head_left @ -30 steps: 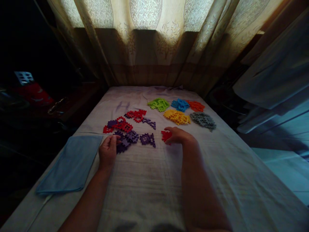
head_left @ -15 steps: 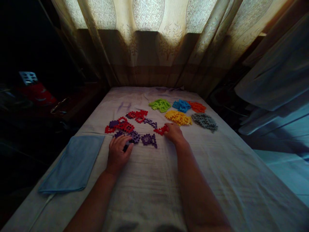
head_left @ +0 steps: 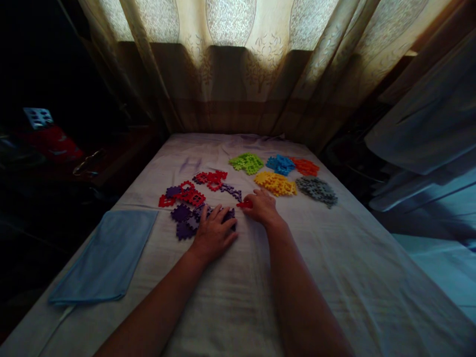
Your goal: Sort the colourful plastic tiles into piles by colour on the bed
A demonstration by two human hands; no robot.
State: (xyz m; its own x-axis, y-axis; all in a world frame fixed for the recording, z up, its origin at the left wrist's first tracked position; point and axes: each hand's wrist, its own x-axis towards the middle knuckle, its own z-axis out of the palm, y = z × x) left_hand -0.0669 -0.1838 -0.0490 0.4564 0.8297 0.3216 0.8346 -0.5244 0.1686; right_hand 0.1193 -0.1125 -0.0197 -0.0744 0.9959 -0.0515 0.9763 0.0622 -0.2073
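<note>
Flat interlocking puzzle pieces lie on a pale bed sheet [head_left: 230, 277]. My left hand [head_left: 213, 232] rests flat, fingers spread, on purple pieces [head_left: 185, 218] just left of centre. My right hand [head_left: 262, 206] is curled, its fingertips pinching a red piece [head_left: 244, 204] against the sheet. Beyond my hands, mixed red and purple pieces [head_left: 193, 191] are scattered. Farther back sit sorted piles: green [head_left: 246, 162], blue [head_left: 278, 164], orange [head_left: 305, 166], yellow [head_left: 275, 183] and grey [head_left: 317, 189].
A folded blue cloth [head_left: 106, 258] lies on the bed's left side. Patterned curtains [head_left: 238, 64] hang behind the bed's far end. Dark furniture with a red object [head_left: 55, 144] stands at the left. A pale blue drape [head_left: 427, 129] hangs at the right.
My left hand slid right from the left purple pieces onto the purple pieces near the centre. My right hand moved left and forward, taking the red piece with it.
</note>
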